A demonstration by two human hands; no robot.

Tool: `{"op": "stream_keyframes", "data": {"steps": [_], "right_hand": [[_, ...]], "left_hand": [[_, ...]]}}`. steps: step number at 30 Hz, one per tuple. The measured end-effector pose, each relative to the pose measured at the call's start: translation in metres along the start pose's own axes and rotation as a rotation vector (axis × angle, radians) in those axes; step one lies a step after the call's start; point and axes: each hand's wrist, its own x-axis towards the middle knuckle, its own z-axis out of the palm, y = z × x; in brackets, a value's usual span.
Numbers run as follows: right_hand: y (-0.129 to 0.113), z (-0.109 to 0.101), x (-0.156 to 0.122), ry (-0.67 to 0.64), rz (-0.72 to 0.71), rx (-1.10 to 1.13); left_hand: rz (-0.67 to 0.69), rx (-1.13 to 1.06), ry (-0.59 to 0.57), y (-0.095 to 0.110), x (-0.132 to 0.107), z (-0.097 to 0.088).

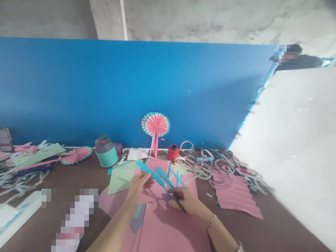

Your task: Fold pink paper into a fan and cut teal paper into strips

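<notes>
My left hand [138, 187] pinches one end of a blue paper strip [149, 171] and holds it above a pink paper sheet [170, 224]. My right hand [185, 201] is closed round dark-handled scissors [175, 197] whose blades meet the strip near its middle. Several more thin blue strips [176, 176] lie fanned out just beyond the scissors. A light green sheet [119, 180] lies under my left hand's far side.
A pleated pink sheet [236, 197] lies to the right, with white tape rings [203, 169] behind it. A pink paper fan [155, 126] stands against the blue wall, beside a red thread spool [173, 153] and a teal container [106, 151]. A white panel [296, 147] rises at right.
</notes>
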Motion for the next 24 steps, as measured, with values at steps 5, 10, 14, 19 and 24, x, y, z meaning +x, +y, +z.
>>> {"op": "stream_keyframes", "data": {"steps": [5,10,14,19,24], "right_hand": [[0.002,-0.002,-0.001,-0.068,-0.050,-0.054],[0.014,-0.003,0.004,-0.077,-0.084,-0.104],[0.012,-0.002,0.003,-0.084,-0.062,-0.085],[0.005,-0.003,0.000,-0.053,-0.061,-0.156],[0.008,-0.003,0.002,-0.071,-0.054,-0.178]], "left_hand": [[0.011,0.006,-0.006,-0.001,0.001,-0.001],[0.003,0.016,-0.011,-0.004,0.002,-0.001],[-0.001,0.021,-0.011,-0.005,0.003,0.000],[0.003,0.026,-0.005,-0.006,0.003,0.000],[0.003,0.034,-0.007,-0.006,0.001,0.000]]}}
